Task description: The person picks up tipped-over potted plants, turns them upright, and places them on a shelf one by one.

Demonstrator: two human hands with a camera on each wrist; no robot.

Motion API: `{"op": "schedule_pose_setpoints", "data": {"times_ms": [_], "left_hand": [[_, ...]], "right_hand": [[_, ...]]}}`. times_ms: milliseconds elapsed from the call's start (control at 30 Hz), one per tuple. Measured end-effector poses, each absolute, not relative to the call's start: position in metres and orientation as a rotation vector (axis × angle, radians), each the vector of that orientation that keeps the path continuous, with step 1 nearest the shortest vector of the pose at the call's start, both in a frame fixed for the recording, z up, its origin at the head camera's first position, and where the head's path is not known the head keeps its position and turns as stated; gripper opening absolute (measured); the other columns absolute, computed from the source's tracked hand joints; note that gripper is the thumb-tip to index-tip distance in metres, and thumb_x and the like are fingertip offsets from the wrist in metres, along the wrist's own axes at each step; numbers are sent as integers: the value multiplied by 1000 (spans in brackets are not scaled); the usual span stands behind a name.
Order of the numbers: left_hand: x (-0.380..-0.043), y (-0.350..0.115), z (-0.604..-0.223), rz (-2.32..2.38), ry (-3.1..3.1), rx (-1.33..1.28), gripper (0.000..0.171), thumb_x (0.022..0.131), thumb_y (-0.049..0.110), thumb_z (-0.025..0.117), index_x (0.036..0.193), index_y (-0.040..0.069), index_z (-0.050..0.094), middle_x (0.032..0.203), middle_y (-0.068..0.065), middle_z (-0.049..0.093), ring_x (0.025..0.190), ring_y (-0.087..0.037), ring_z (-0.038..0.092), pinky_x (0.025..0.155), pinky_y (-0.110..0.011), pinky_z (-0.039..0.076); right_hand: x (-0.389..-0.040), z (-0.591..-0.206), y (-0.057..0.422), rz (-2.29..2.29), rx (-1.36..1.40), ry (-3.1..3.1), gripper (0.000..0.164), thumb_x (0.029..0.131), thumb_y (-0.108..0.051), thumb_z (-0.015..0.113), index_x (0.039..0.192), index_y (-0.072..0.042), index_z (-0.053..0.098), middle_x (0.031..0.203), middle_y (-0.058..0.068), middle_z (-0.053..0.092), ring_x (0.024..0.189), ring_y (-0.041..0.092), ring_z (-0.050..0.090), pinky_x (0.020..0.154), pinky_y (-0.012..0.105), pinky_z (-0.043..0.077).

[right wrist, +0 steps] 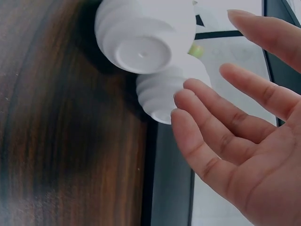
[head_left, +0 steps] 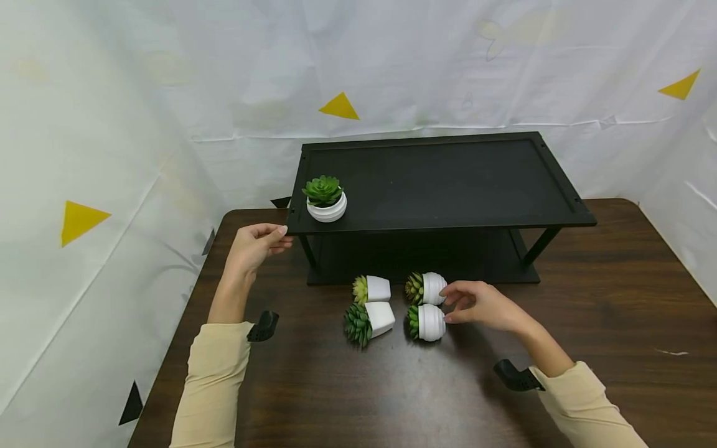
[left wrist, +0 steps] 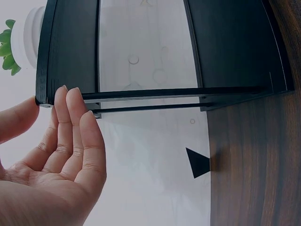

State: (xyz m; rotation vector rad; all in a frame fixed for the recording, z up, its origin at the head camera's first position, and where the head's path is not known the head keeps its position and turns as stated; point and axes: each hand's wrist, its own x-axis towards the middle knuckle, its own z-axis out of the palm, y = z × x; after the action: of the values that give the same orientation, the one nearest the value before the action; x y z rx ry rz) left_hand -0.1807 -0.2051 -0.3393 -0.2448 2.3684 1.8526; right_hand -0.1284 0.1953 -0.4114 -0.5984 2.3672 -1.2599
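My left hand (head_left: 254,249) pinches the front left corner of a black two-tier shelf (head_left: 448,186), thumb on top and fingers below. In the left wrist view, the thumb (left wrist: 19,120) meets the shelf's edge. Close by on the top board stands a potted succulent (head_left: 327,210) in a ribbed white pot, upright. My right hand (head_left: 484,305) hovers beside two ribbed white pots lying on their sides, an upper succulent (head_left: 434,288) and a lower succulent (head_left: 431,322). Its fingers are loosely bent and hold nothing; whether a fingertip touches a pot I cannot tell.
Left of those pots, two succulents in smooth tapered white pots lie on their sides, an upper one (head_left: 378,289) and a lower one (head_left: 380,318). The shelf stands at the back of the dark wooden table (head_left: 358,398), before a white curtain (head_left: 269,68).
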Motion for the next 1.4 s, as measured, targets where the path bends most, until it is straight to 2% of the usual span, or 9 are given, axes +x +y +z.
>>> {"op": "schedule_pose_setpoints", "data": {"times_ms": [233,500,767,1400], "left_hand": [[-181,-205,-340,1862,2366,-236,34,93,18,56,116,-8,55,84,0,64,80,-11,63,81,-27,50],[-181,-205,-339,1859,2367,-238,35,93,18,56,116,-7,54,86,-1,64,81,-12,63,81,-27,50],[-182,-206,-340,1861,2364,-223,35,93,18,55,116,-8,54,86,-1,63,88,-18,63,83,-30,49],[-183,-206,-341,1871,2364,-218,34,93,16,55,115,-9,54,80,3,63,79,-11,63,81,-30,50]], "right_hand": [[-126,-416,188,-1209,-621,2413,43,78,-18,73,112,3,58,97,16,60,78,19,58,63,28,50],[-125,-418,183,-1173,-626,2432,40,77,-18,74,109,1,60,97,13,60,78,18,55,66,29,49],[-124,-420,179,-1150,-613,2441,40,76,-17,74,110,0,60,97,11,59,76,18,56,64,29,49],[-123,-426,171,-1156,-584,2435,43,76,-16,75,111,2,59,93,10,59,74,19,58,60,27,49]]}}
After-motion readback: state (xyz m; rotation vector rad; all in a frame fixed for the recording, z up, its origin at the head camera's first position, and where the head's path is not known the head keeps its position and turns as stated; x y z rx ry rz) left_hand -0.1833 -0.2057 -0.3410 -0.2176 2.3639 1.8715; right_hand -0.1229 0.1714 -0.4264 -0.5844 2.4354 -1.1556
